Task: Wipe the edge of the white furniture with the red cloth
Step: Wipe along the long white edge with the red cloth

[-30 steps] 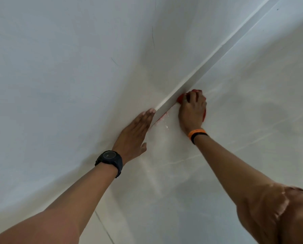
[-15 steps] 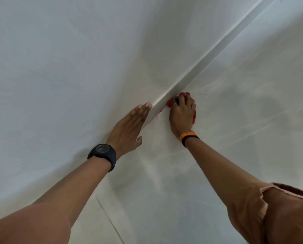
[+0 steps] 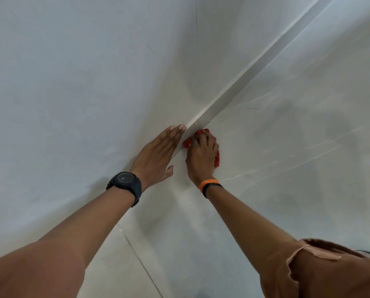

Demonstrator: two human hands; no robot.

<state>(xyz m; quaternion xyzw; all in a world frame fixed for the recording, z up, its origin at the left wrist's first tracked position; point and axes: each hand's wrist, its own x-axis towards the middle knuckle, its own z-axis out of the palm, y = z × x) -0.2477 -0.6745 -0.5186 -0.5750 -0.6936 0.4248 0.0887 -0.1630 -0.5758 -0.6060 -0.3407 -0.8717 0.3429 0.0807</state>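
Red cloth point(image 3: 216, 160) apparently bunched under right hand point(image 3: 202, 157)

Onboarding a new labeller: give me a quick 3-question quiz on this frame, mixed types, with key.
1. Multiple choice: which hand holds the red cloth?
A. left hand
B. right hand
C. both hands

2. True or false: the left hand lies flat and open on the white panel, fingertips near the edge.

3. Fill in: the left wrist carries a black ____.

Key:
1. B. The right hand is closed over the cloth, pressed at the base of the edge.
2. True.
3. watch. The right wrist has an orange band instead.
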